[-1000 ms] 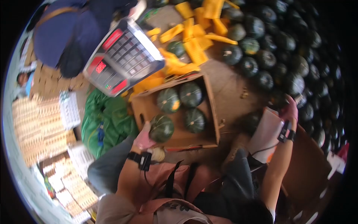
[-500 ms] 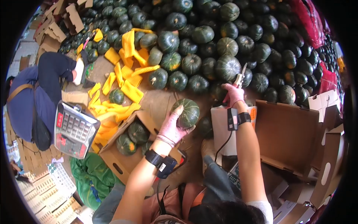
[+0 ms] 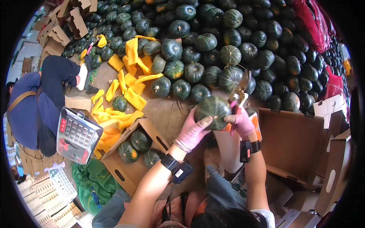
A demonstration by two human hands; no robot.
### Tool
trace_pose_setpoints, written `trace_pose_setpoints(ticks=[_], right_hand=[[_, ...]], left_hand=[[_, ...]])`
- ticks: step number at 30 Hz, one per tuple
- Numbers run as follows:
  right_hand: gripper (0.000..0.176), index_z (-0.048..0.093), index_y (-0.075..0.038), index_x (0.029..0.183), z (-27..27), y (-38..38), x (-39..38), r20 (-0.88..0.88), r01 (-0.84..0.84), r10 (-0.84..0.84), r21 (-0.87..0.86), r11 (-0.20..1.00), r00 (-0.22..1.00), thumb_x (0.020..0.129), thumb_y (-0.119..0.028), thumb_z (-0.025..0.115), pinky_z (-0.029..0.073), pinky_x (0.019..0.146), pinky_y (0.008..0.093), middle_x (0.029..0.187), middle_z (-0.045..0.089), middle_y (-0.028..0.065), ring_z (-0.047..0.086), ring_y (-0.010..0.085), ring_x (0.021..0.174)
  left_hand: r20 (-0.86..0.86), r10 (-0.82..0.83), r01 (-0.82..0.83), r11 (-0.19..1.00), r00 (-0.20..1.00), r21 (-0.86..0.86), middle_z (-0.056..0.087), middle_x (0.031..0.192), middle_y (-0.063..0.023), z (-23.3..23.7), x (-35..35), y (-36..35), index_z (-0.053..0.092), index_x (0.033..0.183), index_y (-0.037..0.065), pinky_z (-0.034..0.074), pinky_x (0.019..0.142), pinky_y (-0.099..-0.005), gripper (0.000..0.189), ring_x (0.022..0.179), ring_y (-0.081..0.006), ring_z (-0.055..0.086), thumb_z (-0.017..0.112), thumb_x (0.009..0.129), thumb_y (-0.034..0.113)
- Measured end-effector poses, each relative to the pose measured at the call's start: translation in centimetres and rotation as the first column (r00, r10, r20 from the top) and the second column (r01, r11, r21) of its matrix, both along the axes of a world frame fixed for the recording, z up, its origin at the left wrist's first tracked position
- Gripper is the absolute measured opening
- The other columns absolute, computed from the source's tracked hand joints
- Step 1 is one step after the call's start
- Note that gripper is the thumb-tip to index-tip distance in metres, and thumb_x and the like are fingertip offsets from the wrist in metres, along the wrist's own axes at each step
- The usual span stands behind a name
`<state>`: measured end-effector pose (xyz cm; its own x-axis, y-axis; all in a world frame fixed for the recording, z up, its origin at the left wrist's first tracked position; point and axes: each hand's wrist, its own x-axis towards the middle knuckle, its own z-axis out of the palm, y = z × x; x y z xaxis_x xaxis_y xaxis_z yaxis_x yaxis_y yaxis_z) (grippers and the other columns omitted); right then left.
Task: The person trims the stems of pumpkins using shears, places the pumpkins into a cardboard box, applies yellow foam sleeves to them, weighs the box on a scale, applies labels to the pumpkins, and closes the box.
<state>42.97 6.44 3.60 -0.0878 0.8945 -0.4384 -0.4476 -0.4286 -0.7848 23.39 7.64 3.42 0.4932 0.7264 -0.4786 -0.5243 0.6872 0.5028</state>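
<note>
My left hand [image 3: 191, 132], in a pink glove, grips a round green pumpkin [image 3: 213, 113] from its left side, thumb lying on top. Against the pumpkin's right side is my right hand [image 3: 242, 121], also pink-gloved, its thumb touching the skin. That hand is closed on pruning shears [image 3: 240, 98] with light handles; their blades point away from me and are smeared by motion. Below and left, an open cardboard box [image 3: 114, 161] holds a few pumpkins [image 3: 140, 140]. A white box-like object [image 3: 230, 150] with an orange side stands under my right hand.
A large heap of green pumpkins [image 3: 194, 72] fills the far side. Yellow foam sleeves [image 3: 135, 99] lie at left, near a scale with a keypad [image 3: 78, 135]. An open carton [image 3: 292, 142] stands at right, green sacking [image 3: 93, 182] lower left. Another person [image 3: 26, 110] sits far left.
Both hands have come together. My left hand has carried the pumpkin right and slightly up, and my right hand with the shears has moved down to meet it.
</note>
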Motion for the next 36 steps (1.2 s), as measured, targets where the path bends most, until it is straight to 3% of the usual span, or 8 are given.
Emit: trace_pose_setpoints(ticks=[9, 10, 12, 15, 25, 28, 30, 36], right_hand=[[0.057, 0.048, -0.002, 0.117, 1.3, -3.0, -1.4, -0.487, -0.249, 0.270, 0.109, 0.962, 0.831, 0.070, -0.017, 0.076, 0.048, 0.086, 0.0359, 0.100, 0.058, 0.0065, 0.057, 0.0198, 0.097], [0.053, 0.049, -0.001, 0.114, 1.2, -2.4, -1.3, 0.014, -0.282, 0.282, 0.090, 0.955, 0.959, 0.071, -0.020, 0.075, 0.049, 0.083, 0.0369, 0.098, 0.058, 0.0069, 0.058, 0.0215, 0.094], [0.044, 0.051, -0.001, 0.101, 2.4, -0.5, -1.5, 0.798, -0.235, 0.265, -0.160, 0.959, 0.541, 0.071, -0.023, 0.073, 0.049, 0.074, 0.0419, 0.091, 0.058, 0.0101, 0.059, 0.0282, 0.087], [0.044, 0.051, -0.005, 0.097, -4.7, 0.7, 0.4, 0.959, -0.200, -0.202, 0.162, 0.966, -0.199, 0.063, -0.025, 0.070, 0.039, 0.087, 0.0446, 0.094, 0.057, 0.0145, 0.053, 0.0319, 0.094], [0.078, 0.046, -0.003, 0.124, -7.8, -2.0, 0.4, 0.818, -0.211, -0.104, -0.022, 0.977, -0.566, 0.064, -0.045, 0.074, 0.032, 0.102, 0.0482, 0.124, 0.048, 0.0174, 0.042, 0.0346, 0.120], [0.060, 0.049, -0.005, 0.121, -5.7, -0.9, -3.5, 0.925, -0.457, -0.285, 0.146, 0.877, -0.251, 0.070, -0.027, 0.074, 0.040, 0.095, 0.0449, 0.118, 0.051, 0.0162, 0.047, 0.0360, 0.111], [0.061, 0.050, -0.007, 0.120, -5.8, -0.1, -7.0, 0.999, -0.583, -0.046, 0.033, 0.811, -0.008, 0.067, -0.024, 0.076, 0.043, 0.091, 0.0432, 0.115, 0.052, 0.0167, 0.052, 0.0362, 0.104], [0.085, 0.043, -0.012, 0.127, -9.5, 0.6, -10.9, 0.965, -0.606, 0.173, -0.020, 0.795, 0.195, 0.054, -0.023, 0.084, 0.045, 0.091, 0.0416, 0.116, 0.052, 0.0156, 0.051, 0.0356, 0.106]], left_hand=[[-0.282, 0.083, -0.076, 0.996, 0.956, 0.036, 0.049, 0.132, -0.0160, 5.7, -21.9, -9.9, 0.034, 0.139, 0.005, 0.039, 0.103, -0.0519, 0.087, 0.121, -0.0334, 0.049, 0.079, 0.065, 0.018], [-0.332, 0.059, -0.055, 0.998, 0.941, 0.022, 0.050, 0.130, -0.0150, 6.2, -23.8, -11.3, 0.035, 0.137, 0.005, 0.041, 0.101, -0.0506, 0.086, 0.118, -0.0329, 0.051, 0.080, 0.065, 0.020], [-0.497, 0.078, -0.103, 0.994, 0.864, -0.024, 0.054, 0.123, -0.0137, 5.8, -26.7, -14.5, 0.037, 0.134, 0.004, 0.046, 0.096, -0.0466, 0.078, 0.111, -0.0300, 0.056, 0.078, 0.068, 0.016], [-0.584, 0.097, -0.169, 0.983, 0.806, -0.070, 0.055, 0.119, -0.0128, 4.6, -29.0, -18.9, 0.039, 0.130, 0.003, 0.048, 0.095, -0.0439, 0.069, 0.108, -0.0273, 0.057, 0.073, 0.070, 0.005], [-0.686, -0.009, -0.232, 0.938, 0.727, -0.258, 0.051, 0.124, -0.0086, 0.9, -30.6, -20.3, 0.034, 0.135, 0.008, 0.048, 0.090, -0.0352, 0.063, 0.111, -0.0204, 0.054, 0.066, 0.082, 0.002], [-0.647, -0.011, -0.134, 0.976, 0.762, -0.174, 0.049, 0.128, -0.0130, 0.3, -31.0, -21.1, 0.033, 0.139, 0.005, 0.044, 0.093, -0.0366, 0.067, 0.116, -0.0234, 0.050, 0.068, 0.084, 0.018], [-0.943, -0.070, 0.490, 0.865, 0.326, 0.106, 0.047, 0.129, -0.0183, -1.3, -32.1, -21.3, 0.030, 0.142, 0.004, 0.036, 0.101, -0.0391, 0.077, 0.122, -0.0294, 0.044, 0.065, 0.085, 0.041], [-0.965, -0.075, 0.486, 0.872, 0.251, 0.058, 0.047, 0.128, -0.0209, -1.9, -32.1, -21.5, 0.031, 0.143, 0.006, 0.029, 0.106, -0.0392, 0.081, 0.122, -0.0346, 0.040, 0.056, 0.085, 0.057]])
